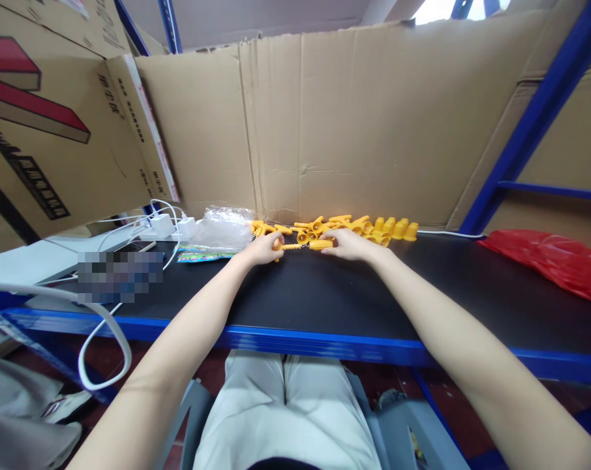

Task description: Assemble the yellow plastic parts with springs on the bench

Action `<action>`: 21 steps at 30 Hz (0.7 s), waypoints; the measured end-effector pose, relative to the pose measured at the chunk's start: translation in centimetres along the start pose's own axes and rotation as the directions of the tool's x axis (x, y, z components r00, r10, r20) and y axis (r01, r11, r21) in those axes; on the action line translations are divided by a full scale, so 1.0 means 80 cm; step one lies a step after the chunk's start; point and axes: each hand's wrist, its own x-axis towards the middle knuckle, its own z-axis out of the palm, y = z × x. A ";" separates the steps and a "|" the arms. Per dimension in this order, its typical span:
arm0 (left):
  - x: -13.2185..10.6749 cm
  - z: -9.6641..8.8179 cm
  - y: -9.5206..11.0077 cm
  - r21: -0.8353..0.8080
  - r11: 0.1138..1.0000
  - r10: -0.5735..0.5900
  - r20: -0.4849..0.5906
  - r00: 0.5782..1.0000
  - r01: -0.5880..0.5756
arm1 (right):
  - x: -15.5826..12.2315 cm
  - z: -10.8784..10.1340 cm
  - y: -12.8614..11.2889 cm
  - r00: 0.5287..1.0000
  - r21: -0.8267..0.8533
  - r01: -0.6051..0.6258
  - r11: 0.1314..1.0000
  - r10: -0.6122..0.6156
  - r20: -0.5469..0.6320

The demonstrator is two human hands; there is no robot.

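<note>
My left hand [266, 248] is closed on a yellow plastic piece with a thin, ridged shaft [291, 247] that points right. Facing it, my right hand [349, 245] grips a thicker yellow plastic piece [321, 245] by its right end. A small gap seems to lie between the two pieces, just above the black tabletop [295, 294]. Behind both hands is a loose pile of yellow plastic parts [361, 225], some of them hollow tubes with open ends. Yellow cup-shaped parts [398, 228] stand in a row at the pile's right.
A clear plastic bag [222, 228] lies on a colourful packet [205, 256] to the left, near white chargers [162, 225] and cables. A red plastic bag [550, 258] is at right. Cardboard [354, 130] walls the back; a blue rail [315, 339] edges the front.
</note>
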 end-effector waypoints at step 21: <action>0.007 0.011 -0.007 0.043 0.999 -0.008 -0.172 0.985 0.016 | 0.008 0.018 0.011 0.996 0.730 -0.087 0.678 0.051 0.071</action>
